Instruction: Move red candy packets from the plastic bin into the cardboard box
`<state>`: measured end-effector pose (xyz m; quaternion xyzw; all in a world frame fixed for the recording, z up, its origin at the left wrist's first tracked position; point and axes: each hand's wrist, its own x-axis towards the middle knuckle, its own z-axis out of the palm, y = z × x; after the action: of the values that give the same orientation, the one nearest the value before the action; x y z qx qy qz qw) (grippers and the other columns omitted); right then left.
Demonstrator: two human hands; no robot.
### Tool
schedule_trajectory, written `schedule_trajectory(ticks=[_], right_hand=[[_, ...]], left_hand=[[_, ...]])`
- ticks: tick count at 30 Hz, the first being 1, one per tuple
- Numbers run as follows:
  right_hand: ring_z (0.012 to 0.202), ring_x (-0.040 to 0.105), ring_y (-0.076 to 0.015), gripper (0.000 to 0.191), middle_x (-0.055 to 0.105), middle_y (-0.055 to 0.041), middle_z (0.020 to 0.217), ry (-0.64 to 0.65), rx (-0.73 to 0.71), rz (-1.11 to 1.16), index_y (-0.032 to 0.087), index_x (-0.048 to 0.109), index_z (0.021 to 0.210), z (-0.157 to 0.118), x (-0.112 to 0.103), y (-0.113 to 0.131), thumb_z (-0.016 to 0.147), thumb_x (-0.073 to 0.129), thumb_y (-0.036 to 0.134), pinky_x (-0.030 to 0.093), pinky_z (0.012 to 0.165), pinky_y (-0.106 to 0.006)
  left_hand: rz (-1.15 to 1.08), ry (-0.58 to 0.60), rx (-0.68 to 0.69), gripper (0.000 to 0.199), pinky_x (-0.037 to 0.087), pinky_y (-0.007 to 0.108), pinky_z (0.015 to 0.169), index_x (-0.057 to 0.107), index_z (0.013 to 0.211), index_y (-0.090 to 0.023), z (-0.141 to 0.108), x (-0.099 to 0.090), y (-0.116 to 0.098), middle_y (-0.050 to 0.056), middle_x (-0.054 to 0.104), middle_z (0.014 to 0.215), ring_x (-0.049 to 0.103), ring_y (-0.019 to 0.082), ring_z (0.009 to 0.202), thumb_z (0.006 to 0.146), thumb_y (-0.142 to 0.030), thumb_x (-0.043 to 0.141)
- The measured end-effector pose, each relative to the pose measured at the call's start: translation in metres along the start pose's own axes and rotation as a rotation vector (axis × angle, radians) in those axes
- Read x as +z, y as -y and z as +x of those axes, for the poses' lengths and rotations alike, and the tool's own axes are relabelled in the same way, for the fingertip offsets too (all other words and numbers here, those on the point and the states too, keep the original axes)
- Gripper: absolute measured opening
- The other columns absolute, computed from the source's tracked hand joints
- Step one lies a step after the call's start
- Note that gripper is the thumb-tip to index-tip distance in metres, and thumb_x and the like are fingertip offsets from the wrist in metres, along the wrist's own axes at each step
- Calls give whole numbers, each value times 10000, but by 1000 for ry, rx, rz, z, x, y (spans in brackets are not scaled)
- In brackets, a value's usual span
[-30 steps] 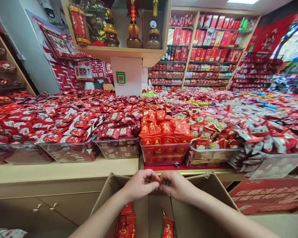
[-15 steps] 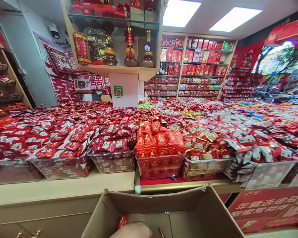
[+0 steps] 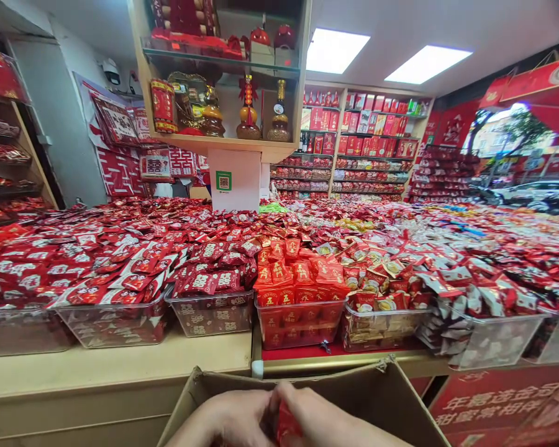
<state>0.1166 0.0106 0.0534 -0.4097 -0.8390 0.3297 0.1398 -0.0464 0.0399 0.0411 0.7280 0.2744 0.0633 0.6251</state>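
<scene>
Both my hands are over an open cardboard box (image 3: 377, 388) at the bottom centre. My left hand (image 3: 235, 416) has its fingers curled in against my right hand (image 3: 314, 413). Between the two hands shows a red packet (image 3: 287, 425), with the right fingers closed round it. What the left fingers hold is hidden. Behind the box stand clear bins of wrapped packets: dark red ones (image 3: 209, 279), bright red ones with gold print (image 3: 302, 298), and red and cream ones (image 3: 382, 301).
Further clear bins stand at the left (image 3: 112, 326) and right (image 3: 498, 338) along the counter edge (image 3: 121, 366). A wooden display cabinet (image 3: 242, 149) with bottles hangs above the heaped packets. A white panel with a QR code (image 3: 237, 186) stands beneath it.
Both hands are now together above the box, with a red packet between them; before, only part of one hand showed low inside it. The view has tilted up slightly.
</scene>
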Motion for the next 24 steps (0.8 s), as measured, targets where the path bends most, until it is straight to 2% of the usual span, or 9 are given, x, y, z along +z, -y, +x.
schedule_trajectory(ticks=[2,5,8,10,13,16,18,22,24], right_hand=[[723,600,-159,351,660,-40,839,-180,-9,129,167,499,904,-6,-13,5,571,572,82,422,571,-204],[656,551,-119,283,610,3,774,-399,-16,362,187,456,944,-9,-27,2,678,547,162,422,576,-214],[595,528,-109,230,586,10,722,-480,-3,640,189,463,925,-6,-39,-5,780,502,363,421,551,-231],[563,519,-108,288,588,10,679,-484,28,763,186,478,855,-4,-45,-8,763,516,456,409,526,-232],[536,515,-108,357,607,5,663,-465,79,866,185,484,851,-2,-48,-11,729,542,515,392,500,-232],[605,547,-125,347,615,-7,682,-451,28,870,180,501,859,2,-45,-14,733,556,499,414,550,-247],[656,555,-130,332,618,-15,717,-450,-18,867,176,521,876,3,-43,-15,741,562,477,424,592,-256],[627,522,-99,343,600,-13,756,-464,22,938,165,560,923,-3,-49,-11,728,593,446,415,558,-232],[626,520,-93,350,597,-14,783,-401,18,998,167,568,943,-7,-54,-6,684,658,385,396,509,-205]], left_hand=[[-252,-55,120,514,433,278,744,590,995,-205,-2,1,-13,-19,641,842,580,170,825,509,-208,758],[-401,-219,155,535,445,226,629,498,1127,-206,-1,5,-27,18,663,861,619,137,744,632,-190,700],[-436,-395,121,521,441,206,536,463,1156,-159,2,8,-33,44,682,782,633,127,639,677,-200,665],[-435,-463,105,515,455,219,549,457,1152,-131,4,10,-34,54,689,742,638,129,622,682,-194,658],[-413,-479,142,508,463,238,563,450,1139,-114,7,11,-32,60,690,718,638,138,632,689,-227,658],[-430,-460,200,633,463,250,564,372,1189,-135,9,15,-31,62,680,790,630,151,680,665,-298,688],[-453,-502,206,706,456,248,565,334,1212,-146,12,20,-32,26,667,739,610,126,626,638,-302,714],[-495,-624,242,662,450,252,562,358,1181,-129,14,25,-37,0,644,640,596,120,573,648,-292,715],[-531,-625,277,602,439,244,540,371,1151,-141,12,25,-40,16,652,663,609,134,577,671,-293,700]])
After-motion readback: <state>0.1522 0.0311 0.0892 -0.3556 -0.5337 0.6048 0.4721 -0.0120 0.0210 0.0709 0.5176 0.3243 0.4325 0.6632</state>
